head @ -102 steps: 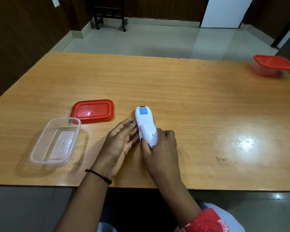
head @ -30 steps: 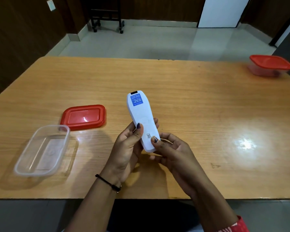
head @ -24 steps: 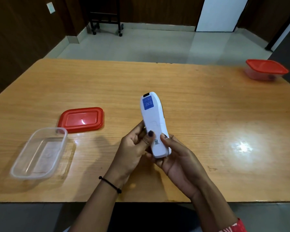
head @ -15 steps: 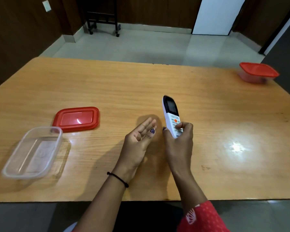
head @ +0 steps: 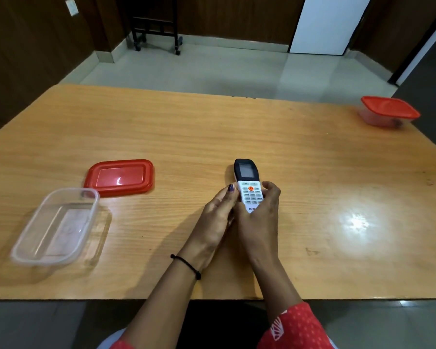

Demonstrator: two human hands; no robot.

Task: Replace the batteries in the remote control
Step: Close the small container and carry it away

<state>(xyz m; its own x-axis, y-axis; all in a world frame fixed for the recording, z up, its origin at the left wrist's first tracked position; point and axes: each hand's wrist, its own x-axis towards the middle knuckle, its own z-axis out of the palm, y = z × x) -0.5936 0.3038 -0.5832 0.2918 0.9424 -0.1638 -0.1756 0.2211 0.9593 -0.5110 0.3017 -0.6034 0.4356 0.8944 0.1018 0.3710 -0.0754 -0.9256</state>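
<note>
The white remote control [head: 248,185] lies face up near the middle of the wooden table [head: 212,137], its dark screen pointing away and an orange button showing. My right hand [head: 261,217] curls round its lower end from the right. My left hand [head: 218,212] touches its left side, fingers fairly straight, one painted nail beside the keypad. The remote's lower end is hidden by my hands. No batteries are visible.
An open clear plastic container [head: 57,225] stands at the left with its red lid [head: 120,177] lying beside it. A second container with a red lid [head: 388,112] sits at the far right corner. A black wheeled stand [head: 156,31] is on the floor beyond.
The remote was held up back side towards me, then turned face up by my right hand and lowered to the table. My left hand let go and has come back to its left side.
</note>
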